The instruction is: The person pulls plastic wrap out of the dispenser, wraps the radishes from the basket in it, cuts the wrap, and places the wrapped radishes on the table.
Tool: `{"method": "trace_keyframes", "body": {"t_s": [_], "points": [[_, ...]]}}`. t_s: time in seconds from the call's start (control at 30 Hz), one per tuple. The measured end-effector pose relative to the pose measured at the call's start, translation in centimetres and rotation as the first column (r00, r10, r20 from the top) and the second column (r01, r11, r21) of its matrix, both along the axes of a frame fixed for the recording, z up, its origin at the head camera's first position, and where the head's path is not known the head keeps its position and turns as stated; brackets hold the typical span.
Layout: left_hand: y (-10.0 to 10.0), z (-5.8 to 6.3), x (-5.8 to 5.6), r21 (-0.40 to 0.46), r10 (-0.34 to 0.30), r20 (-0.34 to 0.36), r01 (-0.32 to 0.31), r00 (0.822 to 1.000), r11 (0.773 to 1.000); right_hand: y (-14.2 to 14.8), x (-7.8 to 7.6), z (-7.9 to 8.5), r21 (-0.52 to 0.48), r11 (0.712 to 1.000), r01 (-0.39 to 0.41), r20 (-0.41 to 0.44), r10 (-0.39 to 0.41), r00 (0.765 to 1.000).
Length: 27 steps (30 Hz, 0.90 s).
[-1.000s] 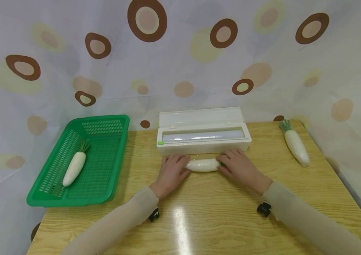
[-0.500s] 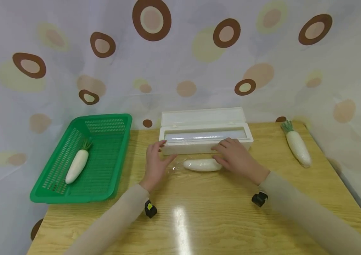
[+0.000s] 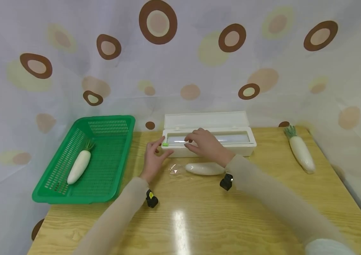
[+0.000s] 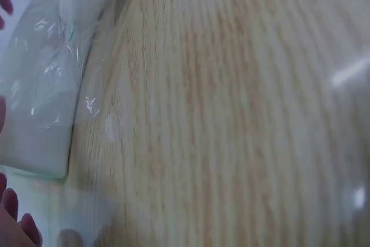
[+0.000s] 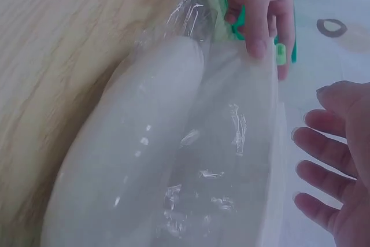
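A white cling film dispenser [image 3: 210, 150] stands with its lid raised and a film roll inside. My left hand [image 3: 153, 161] grips its left end beside the green cutter slider [image 3: 165, 144], thumb on the front and index finger at the top corner. Over the roll's left half hovers my right hand [image 3: 207, 145]; the right wrist view shows its fingers [image 5: 324, 143] apart and bent a little, holding nothing. In front of the dispenser lies a film-wrapped white radish [image 3: 204, 169], loose clear film spreading from its left end. The right forearm hides its leafy end.
At the left, a green plastic basket [image 3: 72, 200] holds one white radish [image 3: 79, 166] with its leaves. Another radish [image 3: 302, 154], wrapped in film, lies at the far right. A patterned curtain [image 3: 190, 63] hangs behind the wooden table [image 3: 215, 219].
Both hands have let go of the wrapped radish. The left hand has moved left to the dispenser's end. The right hand has moved up and left over the film roll.
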State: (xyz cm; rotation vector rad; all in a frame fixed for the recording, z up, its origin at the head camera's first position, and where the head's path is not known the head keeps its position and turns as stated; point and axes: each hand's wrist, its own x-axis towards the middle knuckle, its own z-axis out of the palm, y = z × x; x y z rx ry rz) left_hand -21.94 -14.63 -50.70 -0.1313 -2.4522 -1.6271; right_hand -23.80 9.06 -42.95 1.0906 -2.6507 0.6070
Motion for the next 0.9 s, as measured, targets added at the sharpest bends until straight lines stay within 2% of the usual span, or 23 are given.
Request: {"method": "trace_keyframes", "body": {"t_s": [0.1, 0.3, 0.5, 0.73, 0.9], "points": [[-0.2, -0.3, -0.3, -0.018, 0.004, -0.023, -0.004, 1.000, 1.000, -1.5, -0.7, -0.4, -0.005, 1.000, -0.012, 0.030, 0.012, 0.999], [-0.6, -0.7, -0.7, 0.018, -0.002, -0.041, 0.003, 0.999, 1.000, -4.6, -1.7, -0.9, 0.015, 1.000, -0.005, 0.100, 0.004, 0.995], [-0.7, -0.7, -0.9, 0.019, 0.009, -0.055, -0.008, 0.998, 1.000, -7.0, -2.2, -0.9, 0.056, 0.998, 0.016, 0.123, -0.023, 0.992], [-0.6, -0.5, -1.1, -0.012, -0.001, -0.082, 0.000, 0.997, 1.000, -8.1, -2.4, -1.0, 0.082, 0.995, 0.054, 0.105, -0.062, 0.992], [-0.9, -0.8, -1.3, -0.009, -0.012, -0.066, 0.012, 0.998, 1.000, -8.0, -2.6, -1.3, 0.080, 0.994, 0.073, 0.106, -0.082, 0.991]]}}
